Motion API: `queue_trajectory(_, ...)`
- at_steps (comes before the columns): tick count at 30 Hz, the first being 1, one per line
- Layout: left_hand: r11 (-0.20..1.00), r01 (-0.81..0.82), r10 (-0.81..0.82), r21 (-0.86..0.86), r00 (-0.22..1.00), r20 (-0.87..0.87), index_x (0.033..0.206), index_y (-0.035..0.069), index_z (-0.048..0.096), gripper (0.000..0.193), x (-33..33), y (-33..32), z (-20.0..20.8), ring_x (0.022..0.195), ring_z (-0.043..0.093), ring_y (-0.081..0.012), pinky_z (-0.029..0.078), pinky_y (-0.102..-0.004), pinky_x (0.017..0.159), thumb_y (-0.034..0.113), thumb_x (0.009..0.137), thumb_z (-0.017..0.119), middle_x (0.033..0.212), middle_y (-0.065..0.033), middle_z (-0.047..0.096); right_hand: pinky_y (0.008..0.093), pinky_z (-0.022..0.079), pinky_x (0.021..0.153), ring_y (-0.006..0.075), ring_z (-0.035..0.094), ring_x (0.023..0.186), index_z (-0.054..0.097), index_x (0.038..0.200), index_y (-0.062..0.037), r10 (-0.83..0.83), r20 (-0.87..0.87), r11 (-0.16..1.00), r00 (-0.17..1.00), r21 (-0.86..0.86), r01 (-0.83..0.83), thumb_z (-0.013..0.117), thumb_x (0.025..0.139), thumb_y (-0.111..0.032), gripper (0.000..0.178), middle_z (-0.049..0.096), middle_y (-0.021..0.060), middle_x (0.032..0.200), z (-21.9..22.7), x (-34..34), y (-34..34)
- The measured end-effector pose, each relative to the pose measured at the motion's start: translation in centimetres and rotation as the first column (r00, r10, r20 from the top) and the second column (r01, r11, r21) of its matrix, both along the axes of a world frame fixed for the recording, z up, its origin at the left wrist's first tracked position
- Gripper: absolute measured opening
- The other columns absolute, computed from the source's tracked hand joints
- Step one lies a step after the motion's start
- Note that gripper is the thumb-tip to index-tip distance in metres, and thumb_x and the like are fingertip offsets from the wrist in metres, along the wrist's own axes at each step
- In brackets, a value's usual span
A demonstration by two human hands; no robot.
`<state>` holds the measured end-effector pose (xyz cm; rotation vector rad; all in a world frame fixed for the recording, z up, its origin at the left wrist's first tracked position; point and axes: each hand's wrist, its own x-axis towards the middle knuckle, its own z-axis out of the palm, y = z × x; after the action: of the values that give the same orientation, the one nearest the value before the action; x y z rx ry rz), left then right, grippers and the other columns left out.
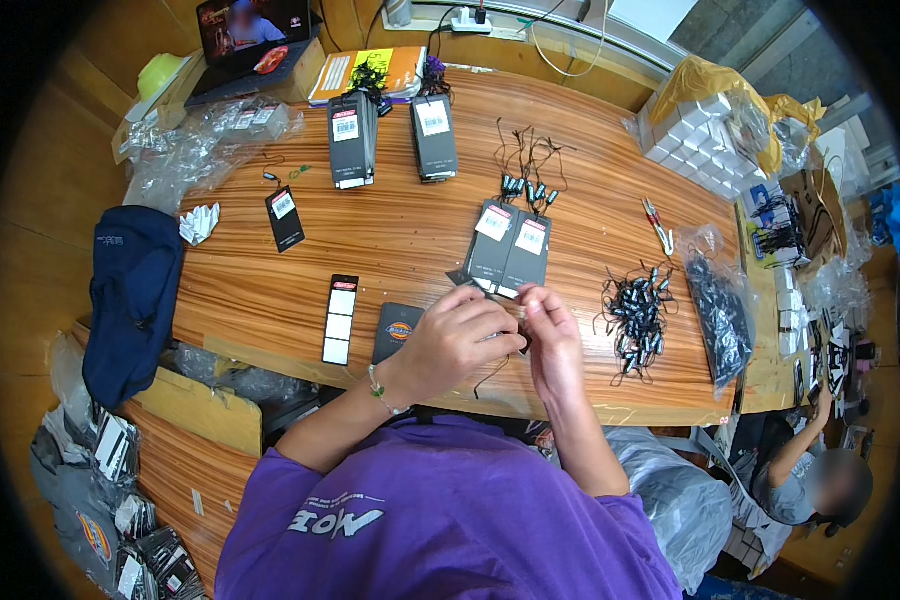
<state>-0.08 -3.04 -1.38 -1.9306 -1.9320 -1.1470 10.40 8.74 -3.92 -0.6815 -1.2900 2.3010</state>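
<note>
Near the table's front edge, my left hand (462, 328) is closed around a dark hang tag, whose corner (458, 279) sticks out above the fingers. My right hand (553, 335) pinches close beside it; what lies between its fingertips is too small to make out. A thin dark cord (489, 378) dangles below the hands. Just beyond them lie two stacks of dark grey hang tags (491, 241) with white stickers, their black strings spread away from me. To the left of my left hand are a dark tag with a round logo (398, 325) and a strip of white labels (339, 325).
Looped black strings (638, 318) are heaped at right, beside snips (658, 222) and a plastic bag of black strings (718, 310). Tag stacks (353, 145) stand farther back. A laptop (250, 45) is at far left, small white boxes (700, 140) at far right. Another person (800, 470) works at right.
</note>
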Motion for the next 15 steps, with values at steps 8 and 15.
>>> queue_trajectory(8, 0.996, 0.027, 0.014, -0.081, 0.881, 0.473, 0.104, 0.005, 0.061, 0.03, 0.6, -1.8, -1.0, 0.073, 0.06, -0.0225, 0.05, -0.0319, 0.066, 0.006, 0.074, 0.064, 0.086, -0.008, 0.062, 0.0281, 0.034, 0.054, 0.0112, 0.037, 0.054, 0.04, 0.094, -0.0092, 0.016, -0.522, 1.0, 0.853, 0.004, -0.017, 0.044, 0.094, -0.019, 0.01, 0.041, 0.0024, 0.059, 5.0, 0.4, 2.3)
queue_trajectory(15, 0.948, -0.189, 0.311, -0.258, 0.727, 0.612, 0.107, 0.002, 0.06, 0.027, -6.1, -7.0, -1.3, 0.101, 0.053, -0.0245, 0.041, -0.032, 0.089, 0.005, 0.08, 0.057, 0.107, -0.0113, 0.056, 0.0262, 0.032, 0.051, 0.0109, 0.037, 0.051, 0.039, 0.093, -0.0059, 0.236, -0.395, 0.971, 0.888, 0.136, -0.197, 0.049, 0.091, -0.015, 0.013, 0.044, 0.0037, 0.057, 6.5, 3.1, 0.7)
